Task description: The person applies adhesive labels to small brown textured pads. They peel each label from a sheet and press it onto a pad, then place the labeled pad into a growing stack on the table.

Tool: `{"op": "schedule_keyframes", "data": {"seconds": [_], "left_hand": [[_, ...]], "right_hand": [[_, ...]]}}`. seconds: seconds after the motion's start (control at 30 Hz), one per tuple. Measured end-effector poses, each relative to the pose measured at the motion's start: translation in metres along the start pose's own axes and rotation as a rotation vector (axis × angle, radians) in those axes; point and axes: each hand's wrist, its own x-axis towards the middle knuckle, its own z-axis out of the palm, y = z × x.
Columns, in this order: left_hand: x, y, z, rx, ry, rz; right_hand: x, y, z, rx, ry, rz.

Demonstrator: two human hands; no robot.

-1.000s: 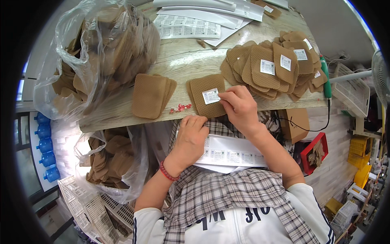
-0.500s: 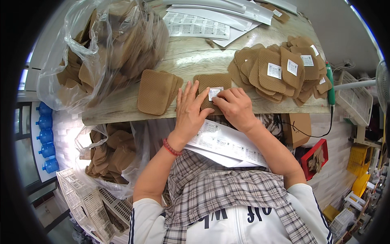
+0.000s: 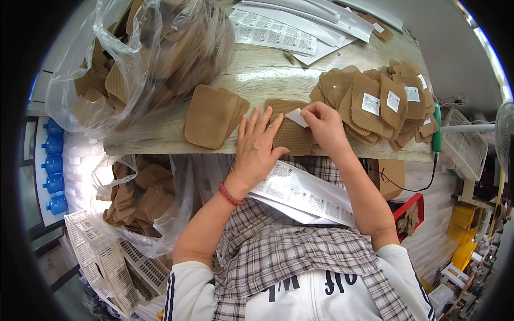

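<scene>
My left hand (image 3: 259,143) lies with its fingers stretched over the left edge of a brown textured pad (image 3: 292,140) at the table's front edge. Between the fingertips of my right hand (image 3: 325,127) is a white label (image 3: 297,117), tilted, with its blank side showing; one corner seems to touch the pad. A sheet of printed labels (image 3: 308,192) rests on my lap below my hands. Beside my left hand sits a small stack of plain brown pads (image 3: 211,116). Right of my right hand, a heap of pads (image 3: 369,120) bears white labels.
A clear plastic bag of brown pads (image 3: 155,64) stands at the table's left. More label sheets (image 3: 273,33) lie along the back. A green-handled tool (image 3: 437,125) hangs at the right edge. Under the table are another bag of pads (image 3: 144,195) and a red box (image 3: 409,216).
My right hand has moved slightly up and right. The label, earlier printed side up on the pad, is now raised and tilted in my fingertips. My left hand stays on the pad.
</scene>
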Motion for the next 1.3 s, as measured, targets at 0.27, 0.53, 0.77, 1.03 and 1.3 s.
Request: {"op": "schedule_keyframes", "data": {"seconds": [0.27,0.53,0.77,1.03,1.3], "left_hand": [[-0.003,-0.003,0.003,-0.020,0.023,0.013],[-0.002,-0.002,0.002,-0.016,0.022,0.018],[-0.002,-0.002,0.001,-0.015,0.009,0.014],[-0.002,-0.003,0.005,0.012,0.027,0.030],[-0.003,-0.001,0.000,0.001,0.004,0.041]], "right_hand": [[-0.028,-0.008,0.015,-0.143,0.119,-0.247],[-0.041,-0.008,0.029,-0.396,0.254,-0.500],[-0.043,-0.004,0.033,-0.516,0.296,-0.674],[-0.044,0.000,0.039,-0.572,0.321,-0.767],[-0.047,0.009,0.036,-0.634,0.302,-0.875]]}}
